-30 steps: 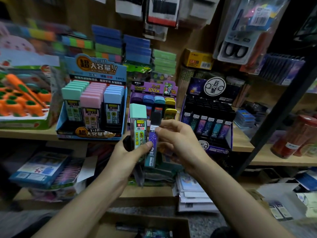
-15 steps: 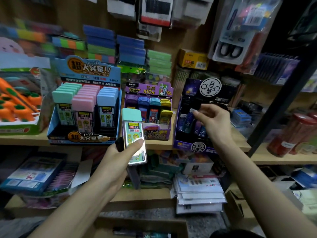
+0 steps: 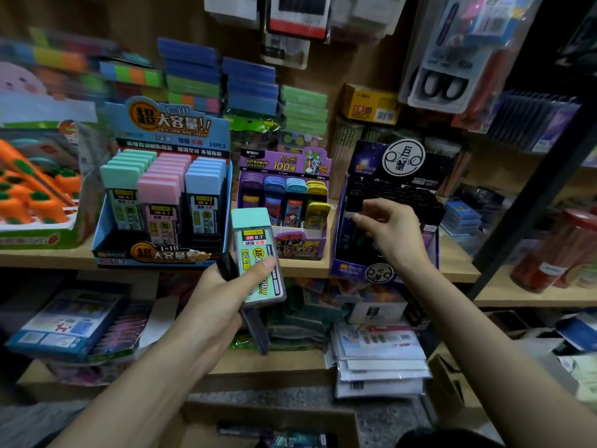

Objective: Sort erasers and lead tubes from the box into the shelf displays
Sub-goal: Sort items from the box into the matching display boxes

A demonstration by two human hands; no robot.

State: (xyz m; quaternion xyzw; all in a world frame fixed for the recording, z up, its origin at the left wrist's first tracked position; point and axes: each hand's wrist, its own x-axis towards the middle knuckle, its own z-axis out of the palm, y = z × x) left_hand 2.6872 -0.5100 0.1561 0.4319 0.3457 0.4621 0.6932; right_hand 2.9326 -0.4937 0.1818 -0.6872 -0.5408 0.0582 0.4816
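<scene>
At the bottom edge, nearest the camera, the open brown cardboard box (image 3: 271, 415) shows a few dark packets inside, too blurred to name. Above it the left hand (image 3: 213, 295) is closed around a flat mint-capped lead case with a green label (image 3: 256, 253), thumb pressed across the label's front, and the same grip pins a slim dark lead tube (image 3: 255, 328) that sticks down below the case. This hand sits in front of the wooden shelf edge (image 3: 303, 271). To the right and a little farther out, the right hand (image 3: 392, 236) reaches into the dark purple display box with a round white logo (image 3: 384, 270); its thumb and forefinger are pinched on a small dark lead tube (image 3: 353, 205) at the front rows, the other fingers loosely curled. Between the two hands, on the shelf, stands the purple cartoon-printed display of purple, blue and yellow lead cases (image 3: 284, 195). Left of that stands the light blue display box of mint, pink and blue capped cases (image 3: 164, 202). At the far left lies a green tray of orange carrot-shaped items (image 3: 35, 192). Behind everything, stacked blue and green packs (image 3: 248, 88) lean against the wooden back wall.
</scene>
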